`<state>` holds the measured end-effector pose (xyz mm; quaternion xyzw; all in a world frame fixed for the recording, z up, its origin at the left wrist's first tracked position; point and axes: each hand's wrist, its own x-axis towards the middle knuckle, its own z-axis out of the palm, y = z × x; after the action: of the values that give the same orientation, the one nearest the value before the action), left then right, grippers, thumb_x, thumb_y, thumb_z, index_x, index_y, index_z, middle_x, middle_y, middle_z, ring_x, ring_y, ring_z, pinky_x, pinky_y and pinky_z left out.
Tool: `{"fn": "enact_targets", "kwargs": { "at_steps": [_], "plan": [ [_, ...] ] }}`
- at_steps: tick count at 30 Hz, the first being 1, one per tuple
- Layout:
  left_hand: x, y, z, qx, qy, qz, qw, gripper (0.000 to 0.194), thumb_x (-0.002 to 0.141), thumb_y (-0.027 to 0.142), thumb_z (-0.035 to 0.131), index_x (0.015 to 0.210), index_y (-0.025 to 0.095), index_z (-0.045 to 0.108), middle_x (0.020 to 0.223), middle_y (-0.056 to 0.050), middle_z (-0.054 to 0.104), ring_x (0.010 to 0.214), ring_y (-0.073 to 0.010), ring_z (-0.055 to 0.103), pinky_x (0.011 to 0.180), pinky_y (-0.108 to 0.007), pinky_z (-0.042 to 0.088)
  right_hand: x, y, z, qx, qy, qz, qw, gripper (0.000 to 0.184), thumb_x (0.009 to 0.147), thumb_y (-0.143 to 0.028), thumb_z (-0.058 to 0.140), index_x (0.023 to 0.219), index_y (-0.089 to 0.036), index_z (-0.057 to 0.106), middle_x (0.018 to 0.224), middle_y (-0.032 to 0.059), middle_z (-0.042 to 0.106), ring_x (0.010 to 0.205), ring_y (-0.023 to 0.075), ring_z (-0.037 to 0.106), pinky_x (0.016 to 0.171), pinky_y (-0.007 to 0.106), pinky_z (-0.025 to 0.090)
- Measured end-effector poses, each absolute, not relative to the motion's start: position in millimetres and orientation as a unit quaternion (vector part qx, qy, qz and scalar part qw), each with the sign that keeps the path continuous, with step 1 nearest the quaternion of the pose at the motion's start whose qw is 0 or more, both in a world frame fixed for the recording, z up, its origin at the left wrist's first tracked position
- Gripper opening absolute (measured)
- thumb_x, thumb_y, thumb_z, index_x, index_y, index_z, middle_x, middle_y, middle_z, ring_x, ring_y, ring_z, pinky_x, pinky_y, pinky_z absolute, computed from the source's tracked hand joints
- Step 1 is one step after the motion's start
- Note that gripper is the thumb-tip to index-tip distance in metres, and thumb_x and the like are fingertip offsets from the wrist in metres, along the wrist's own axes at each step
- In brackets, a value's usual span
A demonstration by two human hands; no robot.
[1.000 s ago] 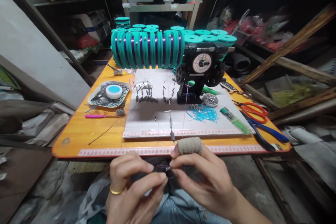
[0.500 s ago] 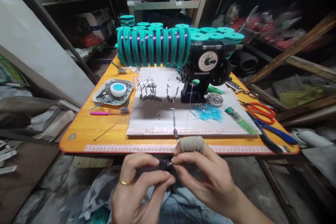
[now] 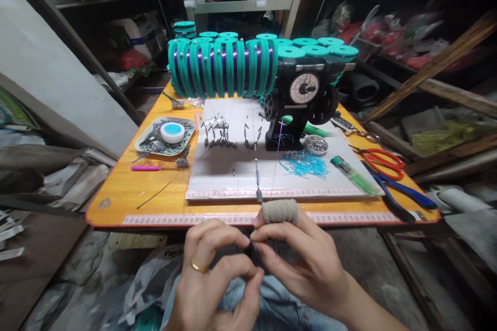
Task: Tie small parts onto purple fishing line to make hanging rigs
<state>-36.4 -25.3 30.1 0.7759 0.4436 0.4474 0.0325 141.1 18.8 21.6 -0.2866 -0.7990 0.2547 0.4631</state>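
Note:
My right hand (image 3: 310, 261) has thumb and forefinger pinched on a thin purple line (image 3: 254, 244) in front of the table edge. A grey-beige cloth sleeve (image 3: 280, 211) wraps one of its fingers. My left hand (image 3: 215, 264), with a gold ring, is beside it. Its index fingertip reaches the line by the right pinch; its thumb and middle finger press together, and what they hold is too small to see. Just beyond the wrapped finger, a dark grey weight (image 3: 259, 196) stands in line with a coiled link (image 3: 257, 177). A purple strand (image 3: 278, 150) slants down towards my right hand.
Teal spools (image 3: 223, 68) with purple line sit on a black winder with a dial (image 3: 305, 87). Around the white board (image 3: 215, 178) are blue tube pieces (image 3: 306, 165), a dish of metal bits (image 3: 316, 144), pliers (image 3: 407, 194), red scissors (image 3: 382, 161) and a tray (image 3: 145, 151).
My left index finger has moved right, up against the right pinch, while its thumb and middle finger have closed together. The dark and shiny bit between the hands no longer shows. The view has shifted slightly.

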Motion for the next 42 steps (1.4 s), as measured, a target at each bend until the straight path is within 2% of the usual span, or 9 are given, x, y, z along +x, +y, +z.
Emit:
{"fn": "enact_targets", "kwargs": {
  "at_steps": [15, 19, 26, 34, 42],
  "plan": [
    [-34.5, -23.9, 27.3, 0.736, 0.425, 0.500, 0.165, 0.025, 0.077, -0.004, 0.060, 0.083, 0.020, 0.058, 0.097, -0.006, 0.061, 0.097, -0.0203, 0.058, 0.082, -0.035, 0.052, 142.8, 21.7, 20.6, -0.292, -0.786, 0.266, 0.475, 0.019, 0.086, -0.004, 0.063, 0.099, -0.016, 0.067, 0.096, 0.0069, 0.066, 0.089, 0.0142, 0.066, 0.079, 0.020, 0.058],
    [-36.9, -21.8, 27.7, 0.708, 0.424, 0.502, 0.258, 0.022, 0.079, 0.000, 0.061, 0.084, 0.021, 0.057, 0.096, -0.005, 0.061, 0.095, -0.0189, 0.061, 0.081, -0.033, 0.053, 143.0, 21.8, 20.8, -0.296, -0.786, 0.254, 0.480, 0.020, 0.085, -0.004, 0.065, 0.099, -0.018, 0.068, 0.094, 0.0060, 0.066, 0.087, 0.0142, 0.066, 0.078, 0.021, 0.058],
    [-41.7, -19.5, 29.2, 0.648, 0.423, 0.481, 0.411, 0.022, 0.079, 0.002, 0.063, 0.081, 0.023, 0.057, 0.099, -0.005, 0.063, 0.097, -0.0190, 0.064, 0.089, -0.033, 0.053, 145.9, 19.1, 17.5, -0.306, -0.798, 0.238, 0.461, 0.020, 0.084, -0.006, 0.066, 0.099, -0.019, 0.066, 0.094, 0.0061, 0.066, 0.085, 0.0157, 0.067, 0.075, 0.023, 0.058],
    [-38.3, -21.9, 28.2, 0.594, 0.402, 0.513, 0.471, 0.021, 0.079, 0.002, 0.062, 0.080, 0.023, 0.058, 0.101, -0.004, 0.065, 0.100, -0.0190, 0.065, 0.091, -0.033, 0.052, 149.5, 18.0, 13.0, -0.307, -0.803, 0.237, 0.453, 0.021, 0.083, -0.007, 0.068, 0.098, -0.020, 0.064, 0.094, 0.0052, 0.064, 0.086, 0.0158, 0.067, 0.076, 0.023, 0.056],
    [-31.4, -23.1, 25.1, 0.573, 0.393, 0.548, 0.466, 0.018, 0.080, 0.006, 0.062, 0.078, 0.022, 0.056, 0.096, -0.004, 0.064, 0.094, -0.0193, 0.066, 0.085, -0.034, 0.053, 148.0, 18.8, 13.3, -0.303, -0.793, 0.250, 0.466, 0.019, 0.083, -0.008, 0.067, 0.096, -0.021, 0.063, 0.094, 0.0052, 0.063, 0.087, 0.0176, 0.064, 0.076, 0.027, 0.056]
  ]
}}
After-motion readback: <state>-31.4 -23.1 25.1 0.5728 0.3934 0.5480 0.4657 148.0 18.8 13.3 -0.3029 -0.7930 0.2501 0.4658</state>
